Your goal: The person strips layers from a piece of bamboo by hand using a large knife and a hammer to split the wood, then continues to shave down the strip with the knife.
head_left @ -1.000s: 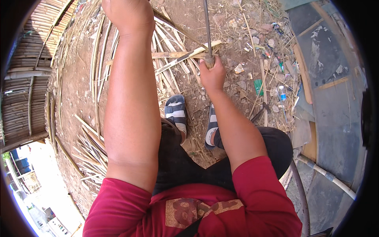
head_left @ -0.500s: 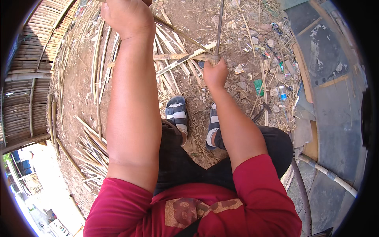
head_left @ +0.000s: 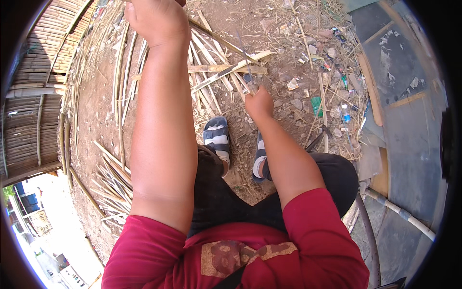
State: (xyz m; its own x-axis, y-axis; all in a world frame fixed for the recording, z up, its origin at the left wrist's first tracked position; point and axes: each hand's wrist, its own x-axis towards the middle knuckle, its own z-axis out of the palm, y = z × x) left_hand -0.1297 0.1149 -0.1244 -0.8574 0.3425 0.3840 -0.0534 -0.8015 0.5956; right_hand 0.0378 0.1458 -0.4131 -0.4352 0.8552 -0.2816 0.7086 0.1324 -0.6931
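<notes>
My left hand [head_left: 159, 21], at the top edge, is closed round a long bamboo strip [head_left: 222, 42]. The strip slants down to the right from behind that hand; its far end is out of view. In my right hand [head_left: 260, 103] is a long, thin-bladed knife [head_left: 252, 87], gripped by the handle. Its narrow blade points up and slightly left, close to the strip's lower end and blurred; whether they touch I cannot tell. Below lie split bamboo pieces [head_left: 207, 89], with a flat slat [head_left: 226, 69] lying across them.
More bamboo strips [head_left: 113, 190] are heaped left of my legs. My sandalled feet [head_left: 216, 137] stand on dirt just below the bamboo. Rubble, a plastic bottle [head_left: 345, 113] and green litter [head_left: 316, 106] lie to the right, beside dark panels [head_left: 409, 139]. A bamboo wall [head_left: 36, 111] stands left.
My right hand has shifted slightly down and left. The knife has swung from nearly upright to leaning left, toward the strip. My left hand has barely moved.
</notes>
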